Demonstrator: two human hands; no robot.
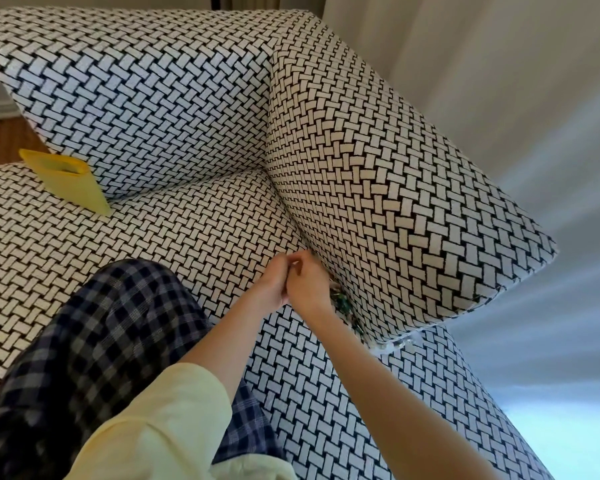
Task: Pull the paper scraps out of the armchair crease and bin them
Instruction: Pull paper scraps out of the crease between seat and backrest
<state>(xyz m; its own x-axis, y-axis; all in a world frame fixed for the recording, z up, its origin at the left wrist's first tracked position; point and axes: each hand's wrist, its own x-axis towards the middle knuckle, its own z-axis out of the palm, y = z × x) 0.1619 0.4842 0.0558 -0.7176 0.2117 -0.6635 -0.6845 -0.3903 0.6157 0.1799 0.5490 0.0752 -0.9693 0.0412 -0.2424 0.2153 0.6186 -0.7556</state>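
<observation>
Now the left hand (274, 287) and the right hand (307, 282) are meeting just beside the crease (293, 220) where the seat (187, 223) is joining the armrest (395, 188). Each grip is curling in close, with bent fingers touching the other hand, but I cannot tell if anything is sitting inside. Paper scraps (342, 303), green and white, are poking out of the crease just past the right hand, and more are lying lower down. They are looking very light, thin and soft, so they are likely tearing or slipping easily. Pinching each bit by its loose edge with fingertips seems best. The yellow bin (66, 181) is sitting on the seat, well apart, by the backrest (136, 81).
</observation>
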